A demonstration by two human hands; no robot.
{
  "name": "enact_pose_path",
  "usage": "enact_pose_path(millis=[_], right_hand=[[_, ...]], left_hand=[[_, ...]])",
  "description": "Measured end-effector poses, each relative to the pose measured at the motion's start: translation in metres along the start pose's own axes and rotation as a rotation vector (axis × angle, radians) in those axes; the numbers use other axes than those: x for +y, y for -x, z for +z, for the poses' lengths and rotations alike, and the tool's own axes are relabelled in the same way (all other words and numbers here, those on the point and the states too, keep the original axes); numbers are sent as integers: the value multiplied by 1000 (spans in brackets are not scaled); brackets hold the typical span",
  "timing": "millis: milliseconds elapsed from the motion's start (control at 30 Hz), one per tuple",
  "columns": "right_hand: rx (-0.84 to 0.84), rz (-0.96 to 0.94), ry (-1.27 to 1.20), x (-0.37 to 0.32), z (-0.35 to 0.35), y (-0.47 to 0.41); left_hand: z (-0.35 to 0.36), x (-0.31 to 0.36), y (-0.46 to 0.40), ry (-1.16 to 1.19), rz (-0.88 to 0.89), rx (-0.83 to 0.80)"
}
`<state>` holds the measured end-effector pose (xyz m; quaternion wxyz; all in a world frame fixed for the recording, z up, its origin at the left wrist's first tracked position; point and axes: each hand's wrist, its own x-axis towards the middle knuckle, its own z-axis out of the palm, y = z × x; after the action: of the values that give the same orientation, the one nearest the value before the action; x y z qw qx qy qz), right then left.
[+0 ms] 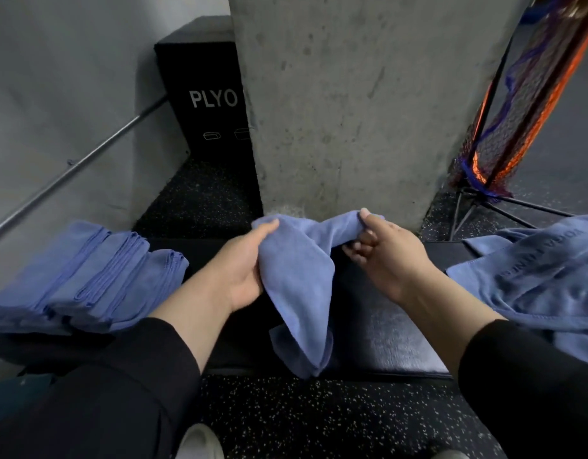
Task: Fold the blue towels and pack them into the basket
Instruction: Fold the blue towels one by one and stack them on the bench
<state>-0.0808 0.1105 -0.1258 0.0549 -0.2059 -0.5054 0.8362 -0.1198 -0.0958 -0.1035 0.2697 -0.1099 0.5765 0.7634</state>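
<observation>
Both hands clamped on one blue towel (296, 276) — left hand (244, 265) and right hand (387, 256) pinching its upper corners — above the black bench (385, 329); folded towels (84, 276) at left.

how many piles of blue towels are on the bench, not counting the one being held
2: a folded stack at the left, an unfolded heap at the right. How many towels each holds can't be told.
</observation>
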Motion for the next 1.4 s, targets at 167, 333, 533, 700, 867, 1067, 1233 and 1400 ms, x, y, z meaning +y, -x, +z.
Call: enact_pose_path(millis=[167, 333, 533, 700, 867, 1067, 1233, 1400], right_hand=[[-97, 174, -5, 14, -2, 3], [-278, 179, 36, 11, 6, 6], [-26, -19, 67, 0, 0, 1], [-162, 58, -9, -4, -8, -1], [-74, 13, 14, -3, -12, -2], [-167, 301, 36, 7, -11, 12], [-120, 220, -121, -3, -7, 4], [-116, 271, 64, -13, -21, 4]], left_hand=[[10, -8, 4, -30, 14, -11], [2, 9, 1, 139, 22, -19], [-1, 4, -2, -109, 42, -8], [-12, 5, 2, -58, -18, 6], [-12, 3, -1, 67, 9, 72], [-25, 7, -6, 119, -61, 23], [-30, 15, -13, 196, 26, 154], [-43, 21, -21, 263, 112, 329]])
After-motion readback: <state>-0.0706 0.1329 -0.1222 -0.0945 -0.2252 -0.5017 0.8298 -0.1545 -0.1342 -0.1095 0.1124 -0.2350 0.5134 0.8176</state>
